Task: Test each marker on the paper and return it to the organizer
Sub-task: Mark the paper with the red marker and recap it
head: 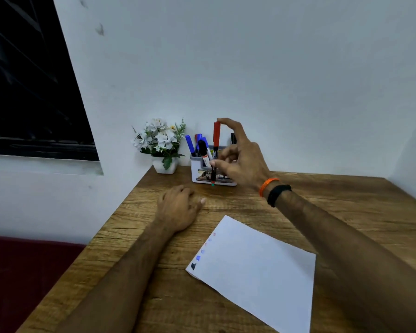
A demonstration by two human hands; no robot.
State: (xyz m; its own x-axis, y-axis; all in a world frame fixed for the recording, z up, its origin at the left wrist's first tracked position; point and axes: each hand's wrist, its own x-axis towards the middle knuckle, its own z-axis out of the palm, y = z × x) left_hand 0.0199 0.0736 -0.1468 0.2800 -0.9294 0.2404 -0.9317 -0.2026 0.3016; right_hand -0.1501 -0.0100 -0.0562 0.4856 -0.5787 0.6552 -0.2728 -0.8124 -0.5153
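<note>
A white and grey organizer [197, 174] stands at the back of the wooden table [334, 212], with several blue, red and black markers [193, 145] in it. My right hand [240, 156] holds a red-capped marker [216, 150] upright just in front of the organizer, index fingertip on its cap and thumb against its barrel. The marker's lower end hangs level with the organizer's base. My left hand [178, 207] rests palm down on the table, left of the paper. The white paper [257, 270] lies near the front, with small blue, red and black test marks along its left edge.
A small white pot of artificial white flowers [160, 145] stands left of the organizer, against the wall. A dark window [27, 80] is at the far left. A dark red seat [22, 272] sits below the table's left edge.
</note>
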